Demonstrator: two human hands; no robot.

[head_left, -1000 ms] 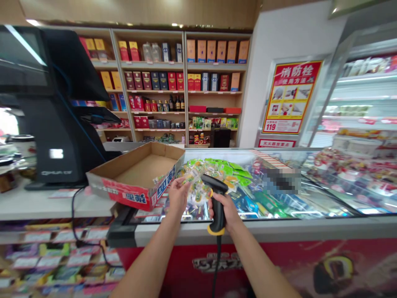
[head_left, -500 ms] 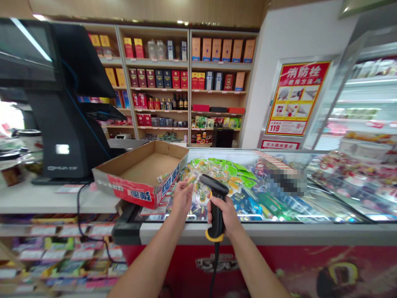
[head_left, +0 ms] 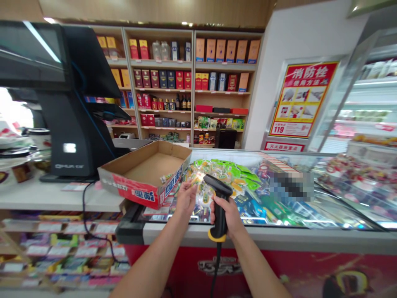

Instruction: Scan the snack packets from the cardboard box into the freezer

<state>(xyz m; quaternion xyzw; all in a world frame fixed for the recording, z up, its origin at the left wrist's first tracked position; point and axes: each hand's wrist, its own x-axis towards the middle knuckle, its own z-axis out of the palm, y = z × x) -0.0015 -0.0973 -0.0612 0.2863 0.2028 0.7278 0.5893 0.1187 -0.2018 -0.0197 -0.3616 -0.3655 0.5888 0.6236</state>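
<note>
My right hand [head_left: 228, 213] is wrapped round the grip of a black barcode scanner [head_left: 219, 188] with a yellow base, its cord hanging down. The scanner's head points left toward my left hand [head_left: 186, 200]. Between my left thumb and fingers is a small wrapped snack packet [head_left: 199, 178], with a bright glow on it. Its print is too blurred to read. Behind both hands, a pile of similar clear-and-yellow snack packets [head_left: 211, 169] lies on the glass counter top, beside green bags [head_left: 245, 171].
A shallow cardboard box [head_left: 145, 165] with a few packets inside stands left of the pile. Further left is a black checkout terminal [head_left: 74, 111] with its cable [head_left: 84, 211] hanging over the counter edge. Blue packs [head_left: 251, 205] and a pixelated dark object [head_left: 291, 186] are to the right.
A bright light now shines on the packet in my left hand. The whole view has shifted slightly, with things sitting a little further right. Both hands keep their hold.
</note>
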